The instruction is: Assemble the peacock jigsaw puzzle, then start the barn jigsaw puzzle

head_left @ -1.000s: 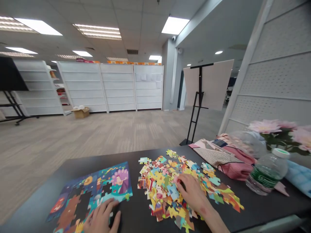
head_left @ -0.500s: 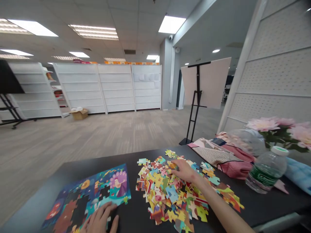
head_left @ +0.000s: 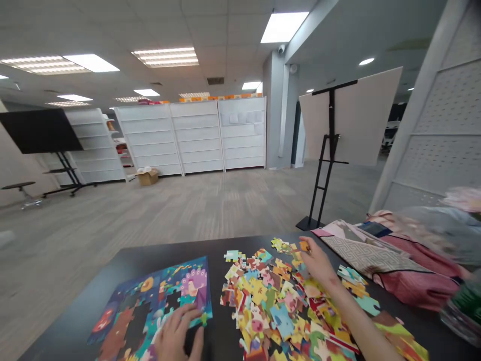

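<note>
A partly assembled jigsaw puzzle (head_left: 116, 326) with a dark blue night scene, a brown animal and a purple peacock lies on the black table at left, with dark gaps in it. My left hand (head_left: 178, 333) rests over its lower right part, fingers spread, holding nothing I can see. To the right is a heap of loose puzzle pieces (head_left: 259, 291) in many colours. At the heap's far right edge, my right hand (head_left: 317, 260) pinches an orange-brown puzzle piece (head_left: 304, 245) between thumb and fingers.
Pink and patterned cloth (head_left: 406, 265) lies at the table's right, beside a plastic bottle (head_left: 464, 311) cut off by the frame. Beyond the table (head_left: 150, 255) stand a black easel with a board (head_left: 349, 125), white shelves (head_left: 199, 135) and a screen on a stand (head_left: 41, 130).
The view has swung to the left. My right hand has moved right across the heap to its far edge with the orange-brown piece. My left hand has slid slightly up and right over the puzzle.
</note>
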The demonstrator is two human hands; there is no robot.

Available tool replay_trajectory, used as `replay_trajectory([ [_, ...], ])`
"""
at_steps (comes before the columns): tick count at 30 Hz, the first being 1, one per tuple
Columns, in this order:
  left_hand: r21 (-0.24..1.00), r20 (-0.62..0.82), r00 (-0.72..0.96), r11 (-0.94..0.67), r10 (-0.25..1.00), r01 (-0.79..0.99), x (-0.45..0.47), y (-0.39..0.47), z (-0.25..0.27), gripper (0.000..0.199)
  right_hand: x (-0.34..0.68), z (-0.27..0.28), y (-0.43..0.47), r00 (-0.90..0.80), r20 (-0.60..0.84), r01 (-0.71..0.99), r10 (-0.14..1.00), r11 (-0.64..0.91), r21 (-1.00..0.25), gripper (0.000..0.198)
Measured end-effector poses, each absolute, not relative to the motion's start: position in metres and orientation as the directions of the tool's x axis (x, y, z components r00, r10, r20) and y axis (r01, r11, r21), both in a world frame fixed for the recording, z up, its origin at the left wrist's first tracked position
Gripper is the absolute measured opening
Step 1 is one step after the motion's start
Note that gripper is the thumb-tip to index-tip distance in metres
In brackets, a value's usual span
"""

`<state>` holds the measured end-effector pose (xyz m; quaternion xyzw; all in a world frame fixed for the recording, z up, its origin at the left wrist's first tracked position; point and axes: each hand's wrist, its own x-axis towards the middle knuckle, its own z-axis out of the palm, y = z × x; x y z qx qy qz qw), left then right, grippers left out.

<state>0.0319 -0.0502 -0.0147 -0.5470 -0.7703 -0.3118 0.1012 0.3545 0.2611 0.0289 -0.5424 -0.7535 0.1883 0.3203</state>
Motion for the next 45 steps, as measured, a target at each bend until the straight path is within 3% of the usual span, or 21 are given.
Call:
replay_trajectory([
  [4, 0.471, 0.258, -0.176, 0.035, 0.950, 0.881, 0.082, 0.011, 0.021, 0.040, 0.343, 0.021, 0.253, -0.266, 0.300, 0.706, 0.916, 0.397, -0.587, 0.046],
  [7, 0.520, 0.042, -0.079, 0.046, 0.996, 0.853, 0.114, 0.050, 0.037, 0.062, 0.334, 0.018, 0.242, -0.379, 0.316, 0.700, 0.870, 0.493, -0.517, 0.034],
  [9, 0.535, -0.026, -0.025, 0.035, 0.999, 0.844, 0.130, 0.064, 0.038, 0.070, 0.328, 0.016, 0.235, -0.444, 0.331, 0.693, 0.833, 0.553, -0.461, 0.032],
  [12, 0.577, -0.015, 0.085, -0.061, 0.996, 0.814, 0.142, 0.068, 0.034, 0.072, 0.322, 0.014, 0.227, -0.525, 0.335, 0.672, 0.782, 0.623, -0.401, 0.033],
  [16, 0.612, 0.106, 0.245, -0.257, 0.964, 0.748, 0.137, 0.072, 0.038, 0.066, 0.320, 0.010, 0.227, -0.582, 0.304, 0.658, 0.754, 0.657, -0.369, 0.039],
  [20, 0.602, 0.284, 0.050, -0.219, 0.958, 0.768, 0.103, 0.085, 0.046, 0.041, 0.324, 0.005, 0.236, -0.610, 0.270, 0.653, 0.745, 0.666, -0.361, 0.031],
  [25, 0.626, 0.269, -0.097, -0.098, 0.958, 0.774, 0.066, 0.092, 0.036, 0.046, 0.329, 0.002, 0.241, -0.597, 0.260, 0.677, 0.759, 0.650, -0.344, 0.037],
  [30, 0.639, 0.233, -0.123, -0.057, 0.965, 0.767, 0.073, 0.090, 0.027, 0.048, 0.329, 0.003, 0.242, -0.585, 0.286, 0.677, 0.759, 0.651, -0.342, 0.036],
  [37, 0.657, 0.220, -0.045, -0.114, 0.975, 0.745, 0.074, 0.090, 0.028, 0.009, 0.328, 0.005, 0.245, -0.570, 0.334, 0.641, 0.751, 0.661, -0.390, 0.033],
  [41, 0.654, 0.242, -0.084, -0.099, 0.967, 0.750, 0.061, 0.094, 0.030, 0.013, 0.325, 0.008, 0.243, -0.550, 0.360, 0.634, 0.754, 0.657, -0.408, 0.036],
  [45, 0.582, 0.270, -0.208, 0.013, 0.940, 0.813, 0.050, 0.099, 0.029, 0.038, 0.325, 0.005, 0.246, -0.536, 0.378, 0.616, 0.755, 0.656, -0.437, 0.034],
])
